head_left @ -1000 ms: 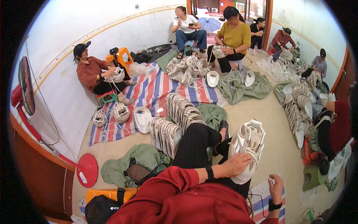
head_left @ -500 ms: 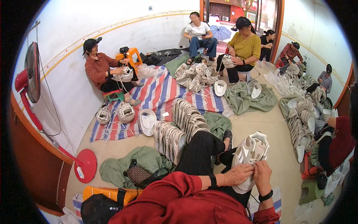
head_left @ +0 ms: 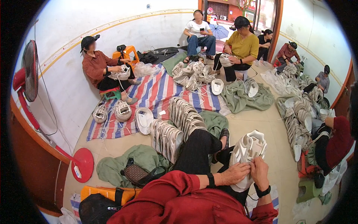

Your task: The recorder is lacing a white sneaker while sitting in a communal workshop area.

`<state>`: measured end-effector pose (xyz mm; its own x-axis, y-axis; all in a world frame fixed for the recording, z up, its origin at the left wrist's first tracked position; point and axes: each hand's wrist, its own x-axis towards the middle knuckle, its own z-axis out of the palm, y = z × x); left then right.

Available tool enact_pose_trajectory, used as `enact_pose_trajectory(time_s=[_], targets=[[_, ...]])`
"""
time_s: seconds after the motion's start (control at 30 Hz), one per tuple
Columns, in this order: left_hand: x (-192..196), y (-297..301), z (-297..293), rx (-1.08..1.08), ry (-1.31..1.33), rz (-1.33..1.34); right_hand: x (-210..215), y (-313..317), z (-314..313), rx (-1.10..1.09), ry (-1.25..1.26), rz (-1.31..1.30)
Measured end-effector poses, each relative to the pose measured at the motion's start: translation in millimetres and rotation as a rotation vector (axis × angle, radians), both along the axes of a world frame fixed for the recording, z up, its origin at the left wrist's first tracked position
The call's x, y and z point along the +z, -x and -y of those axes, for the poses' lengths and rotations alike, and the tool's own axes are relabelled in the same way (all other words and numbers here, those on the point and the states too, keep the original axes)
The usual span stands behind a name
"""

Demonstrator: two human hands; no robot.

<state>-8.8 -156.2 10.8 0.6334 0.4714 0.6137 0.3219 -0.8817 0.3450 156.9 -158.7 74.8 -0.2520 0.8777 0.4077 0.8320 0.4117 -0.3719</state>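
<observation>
Seated on the floor of a crowded workroom, a person in a red long-sleeved top holds a white-and-grey lace-up sports shoe [head_left: 247,153] over the lap, its toe pointing away and its pale sole facing right. The left hand [head_left: 235,174], a black band at its wrist, is curled against the shoe's near side with the fingers closed on its upper; the right hand [head_left: 260,171], wearing a black wristwatch, grips the shoe just beside it, fingertips pinched at the lacing, though what they pinch is too small to tell. Left of the person's black-trousered legs stands a long row of matching grey-and-white shoes [head_left: 175,127] packed side by side, running back toward a red, white and blue striped mat [head_left: 156,91]. A crumpled green cloth [head_left: 128,162] lies near the row with a brown woven handbag [head_left: 135,174] on it. A red pedestal fan [head_left: 30,80] stands against the left wall. Other workers sit around the room, among them a person in a yellow shirt [head_left: 243,46] handling another shoe, well apart from the wearer.
</observation>
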Motion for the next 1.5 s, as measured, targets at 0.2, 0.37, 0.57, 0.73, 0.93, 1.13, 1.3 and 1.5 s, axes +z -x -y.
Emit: enact_pose_trajectory(time_s=[0.2, 0.37, 0.57, 0.73, 0.93, 1.13, 1.3, 1.5], targets=[[-3, -1, 7, 0.002, 0.006, 0.078, -4, 3, 12, 0.031, 0.035, -0.234], [-2, 1, -3, -0.061, -0.074, 0.07, -7, -4, 9, -0.004, 0.251, -0.381], [8, 4, -9, 0.005, -0.016, 0.114, -4, -7, 8, -0.07, 0.194, -0.45], [10, 0, -4, 0.013, 0.008, 0.133, -24, -23, 13, -0.185, 0.14, -0.488], [10, 2, 0, 0.014, 0.028, 0.12, -14, -7, 9, -0.12, -0.045, -0.235], [10, 1, -1, 0.031, 0.014, 0.12, 2, 8, 0, -0.102, 0.013, 0.007], [9, 1, -3, 0.038, 0.032, 0.096, 2, 10, -10, -0.067, 0.06, 0.075], [12, 2, -4, 0.022, 0.054, 0.125, 11, -16, 1, 0.093, 0.292, -0.189]])
